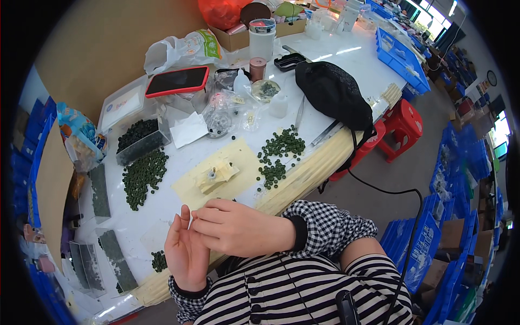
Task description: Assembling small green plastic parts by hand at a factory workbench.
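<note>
Meeting at the near edge of the desk [127, 230], the two bare hands bring their fingertips together. The left hand [187, 254] is turned palm up with its fingers curved, while the right hand [235, 227] reaches across from the right, back upward, its fingers bent and side by side. The right grip is drawn in against the left fingers; whether either grip pinches something small between the tips, I cannot tell.

Just beyond the hands lies a pale yellow sheet [189, 184], and on it sits a cream-coloured block [225, 172] with a small grey piece [212, 174] standing on top. Small dark green discs lie on both sides: a dense left pile [142, 181] spreads in front of a clear box [145, 151] filled with darker pieces, and a looser right scatter [284, 143] reaches toward the desk's near edge. A small cluster [158, 261] of them rests just left of the left hand.

Farther back, a white paper [188, 130] lies right of the clear box, and a phone in a red case [177, 81] rests beyond it. To the far right are a black mesh cap [331, 92] and tweezers [300, 112].
</note>
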`<state>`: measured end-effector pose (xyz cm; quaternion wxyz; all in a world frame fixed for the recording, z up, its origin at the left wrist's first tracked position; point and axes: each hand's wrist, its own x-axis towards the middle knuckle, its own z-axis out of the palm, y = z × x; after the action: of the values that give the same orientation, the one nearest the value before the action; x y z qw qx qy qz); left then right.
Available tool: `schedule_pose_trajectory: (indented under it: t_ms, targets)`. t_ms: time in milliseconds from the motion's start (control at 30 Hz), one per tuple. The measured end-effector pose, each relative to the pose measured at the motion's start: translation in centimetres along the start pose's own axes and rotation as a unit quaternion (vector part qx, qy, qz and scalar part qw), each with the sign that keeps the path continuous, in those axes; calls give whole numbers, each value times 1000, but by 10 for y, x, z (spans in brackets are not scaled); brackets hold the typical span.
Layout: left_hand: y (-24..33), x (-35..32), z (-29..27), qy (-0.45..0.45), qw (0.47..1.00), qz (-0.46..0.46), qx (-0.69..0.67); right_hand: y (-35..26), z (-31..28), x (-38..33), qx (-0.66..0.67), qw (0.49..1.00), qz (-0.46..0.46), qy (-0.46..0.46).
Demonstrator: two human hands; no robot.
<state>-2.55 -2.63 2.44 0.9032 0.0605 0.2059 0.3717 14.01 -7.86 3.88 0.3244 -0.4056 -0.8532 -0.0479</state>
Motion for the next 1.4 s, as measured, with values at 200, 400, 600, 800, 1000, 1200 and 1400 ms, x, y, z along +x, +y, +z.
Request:
schedule_pose_trajectory:
  t_ms: [200, 400, 600, 800, 1000, 1200, 1400]
  targets:
    - [-1, 1, 1, -17, 1000, 10, 14, 8, -2, 1, -29, 999, -2, 21]
    - [-3, 1, 4, 7, 999, 21, 41, 12, -3, -1, -26, 999, 1, 29]
    - [-4, 1, 6, -10, 998, 15, 56, 15, -1, -2, 3, 999, 27, 43]
    - [-6, 0, 5, -46, 996, 7, 71, 16, -6, -1, 43, 995, 63, 70]
    - [-12, -3, 11, -30, 989, 14, 143, 15, -10, 1, 48, 986, 84, 137]
    - [-11, -4, 5, -54, 985, 18, 165, 13, -10, 1, 45, 984, 86, 151]
    - [-11, -5, 5, -51, 982, 18, 183, 12, -10, 2, 52, 980, 83, 171]
